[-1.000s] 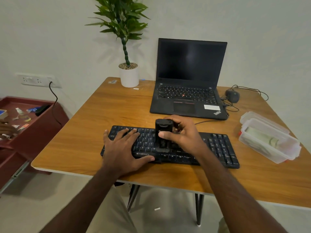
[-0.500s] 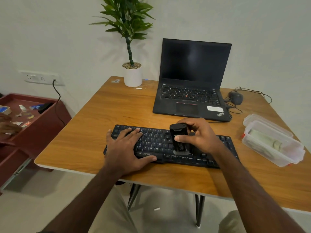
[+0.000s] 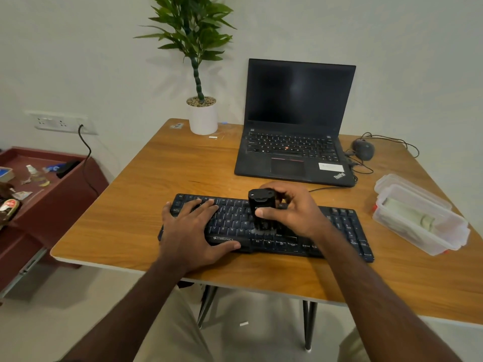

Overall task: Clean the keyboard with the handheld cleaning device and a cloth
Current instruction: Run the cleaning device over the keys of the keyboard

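Note:
A black keyboard lies across the front of the wooden table. My left hand rests flat on its left end, fingers spread over the keys and thumb along the front edge. My right hand grips a small black handheld cleaning device, held upright with its pale brush tip down on the keys near the keyboard's middle. No loose cloth is visible; a folded pale item lies inside the clear plastic box at the right.
An open black laptop stands behind the keyboard, with a wired mouse and cables to its right. A potted plant sits at the back left corner. A dark red tray unit with clutter stands left of the table.
My right hand slid the device to the right along the keys, then back a little toward the left. My left hand has stayed on the keyboard's left end.

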Motion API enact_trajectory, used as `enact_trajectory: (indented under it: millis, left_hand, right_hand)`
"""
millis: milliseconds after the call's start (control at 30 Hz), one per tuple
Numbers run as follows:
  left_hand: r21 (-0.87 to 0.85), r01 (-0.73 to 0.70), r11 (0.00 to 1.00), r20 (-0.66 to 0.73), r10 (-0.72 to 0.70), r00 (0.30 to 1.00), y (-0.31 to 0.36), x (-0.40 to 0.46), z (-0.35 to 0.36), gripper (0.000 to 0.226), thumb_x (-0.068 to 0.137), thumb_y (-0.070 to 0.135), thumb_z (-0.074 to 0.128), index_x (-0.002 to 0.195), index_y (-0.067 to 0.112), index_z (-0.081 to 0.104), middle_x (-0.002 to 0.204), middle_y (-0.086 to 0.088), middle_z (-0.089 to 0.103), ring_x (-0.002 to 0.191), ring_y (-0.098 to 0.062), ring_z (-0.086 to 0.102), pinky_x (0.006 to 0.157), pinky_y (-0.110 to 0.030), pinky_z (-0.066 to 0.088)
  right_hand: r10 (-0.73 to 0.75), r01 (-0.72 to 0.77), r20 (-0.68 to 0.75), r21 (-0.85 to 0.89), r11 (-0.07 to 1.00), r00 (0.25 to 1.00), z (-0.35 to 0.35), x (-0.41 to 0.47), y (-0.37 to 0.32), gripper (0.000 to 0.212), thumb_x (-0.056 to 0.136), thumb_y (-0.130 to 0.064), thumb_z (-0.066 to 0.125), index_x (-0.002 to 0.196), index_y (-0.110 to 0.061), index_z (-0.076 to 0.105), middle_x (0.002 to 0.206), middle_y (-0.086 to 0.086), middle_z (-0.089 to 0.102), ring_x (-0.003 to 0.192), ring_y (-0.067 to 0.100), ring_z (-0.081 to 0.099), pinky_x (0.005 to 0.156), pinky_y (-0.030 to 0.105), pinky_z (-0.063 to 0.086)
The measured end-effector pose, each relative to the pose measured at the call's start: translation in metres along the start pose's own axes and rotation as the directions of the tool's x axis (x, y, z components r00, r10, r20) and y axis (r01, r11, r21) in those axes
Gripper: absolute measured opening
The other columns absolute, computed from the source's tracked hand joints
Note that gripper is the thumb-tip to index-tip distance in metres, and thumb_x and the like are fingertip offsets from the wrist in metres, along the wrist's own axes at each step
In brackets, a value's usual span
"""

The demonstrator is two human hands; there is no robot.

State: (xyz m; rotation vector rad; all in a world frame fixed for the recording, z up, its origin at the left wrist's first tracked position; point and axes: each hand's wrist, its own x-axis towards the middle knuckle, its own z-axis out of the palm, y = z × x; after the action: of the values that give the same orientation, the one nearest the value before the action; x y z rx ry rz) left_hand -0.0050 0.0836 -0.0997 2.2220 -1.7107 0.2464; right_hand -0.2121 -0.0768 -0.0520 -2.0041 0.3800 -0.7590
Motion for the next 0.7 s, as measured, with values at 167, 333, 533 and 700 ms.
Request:
enact_trajectory:
  millis: [167,333,533,700]
  left_hand:
    - [-0.003,0.002,1.0,-0.001,-0.002,1.0,0.0,0.001,0.0,0.107,0.065,0.101,0.031,0.136,0.026,0.059,0.143,0.006,0.058,0.138,-0.017,0.046,0.115,-0.067,0.016]
    - [-0.01,0.002,1.0,0.0,-0.002,1.0,0.0,0.0,0.001,0.107,0.066,0.101,0.033,0.135,0.025,0.06,0.142,0.006,0.059,0.137,-0.018,0.046,0.115,-0.067,0.017]
    - [-0.003,0.005,1.0,0.006,-0.005,1.0,0.001,0.0,-0.001,0.107,0.066,0.1,0.033,0.136,0.025,0.059,0.143,0.006,0.058,0.138,-0.018,0.045,0.115,-0.067,0.016]
    - [-0.011,0.004,1.0,0.004,-0.004,1.0,0.001,0.0,-0.002,0.108,0.065,0.101,0.032,0.137,0.025,0.059,0.143,0.006,0.058,0.138,-0.018,0.045,0.116,-0.066,0.015]
  right_hand:
    - [0.036,-0.036,0.012,-0.01,0.999,0.999,-0.033,-0.013,0.007,0.03,0.079,-0.017,0.084,0.105,-0.007,0.073,0.093,0.002,0.073,0.082,0.02,0.068,0.07,0.031,0.053]
    - [-0.026,0.04,-0.115,0.119,0.992,0.993,-0.02,-0.009,0.003,0.035,0.079,-0.017,0.083,0.108,-0.003,0.071,0.099,0.01,0.072,0.087,0.032,0.069,0.074,0.042,0.059]
    - [0.001,0.001,-0.047,0.047,0.999,0.999,-0.006,-0.013,0.004,0.032,0.08,-0.021,0.083,0.108,-0.008,0.072,0.101,0.005,0.073,0.093,0.023,0.07,0.08,0.041,0.059]
    - [0.071,-0.071,-0.047,0.007,0.997,0.996,-0.051,-0.041,0.007,0.032,0.08,-0.015,0.082,0.108,-0.005,0.07,0.101,0.009,0.073,0.094,0.027,0.07,0.08,0.043,0.059]
